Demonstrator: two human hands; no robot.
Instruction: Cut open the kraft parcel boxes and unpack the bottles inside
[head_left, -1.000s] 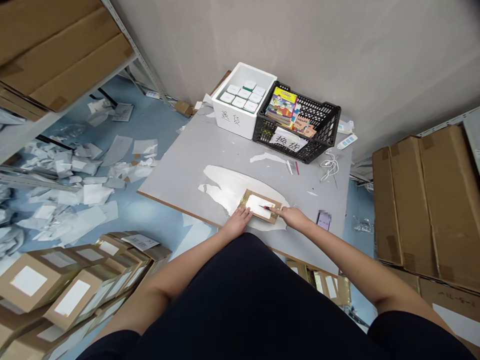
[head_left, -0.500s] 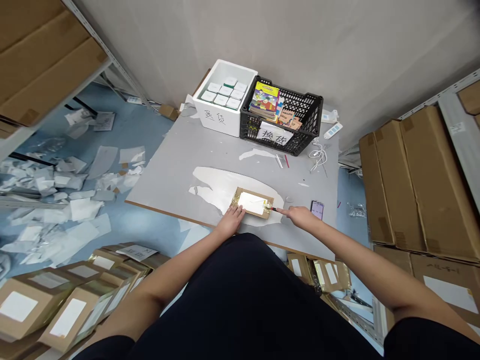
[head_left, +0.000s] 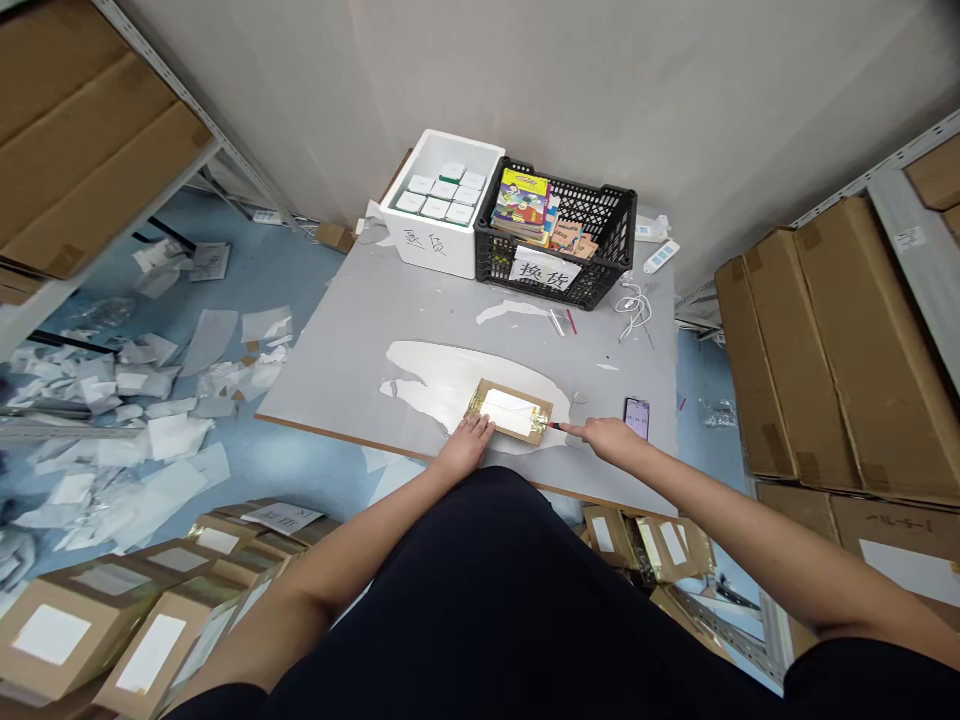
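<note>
Currently, the box (head_left: 512,411) lies flat on the worktop (head_left: 330,350), close to its near edge and between the two hands. Long axis: crosswise to the person, slightly skewed, right end a little nearer the body than the left.

Left hand (head_left: 466,447): the nearer one, in contact. Fingers extended, resting on the near left corner of the box; no grip closed around it.

Right hand (head_left: 609,439): beyond the right short end, clear of the box. Fingers closed on a slim tool (head_left: 556,426), dark with a red part, index finger stretched along it, tip directed at that end. Whether the tip touches cannot be told at this scale. Hands well apart, box and tool between them.

Appearance: small brown cardboard, rectangular, shallow. White label (head_left: 504,410) over most of the upper face, a faint line across it; print too small to read. Shiny yellowish tape at both short ends, crinkled at the right.

Surroundings: pale, ragged-edged patch (head_left: 427,362) beneath the box; phone (head_left: 637,415) just past the right hand.
</note>
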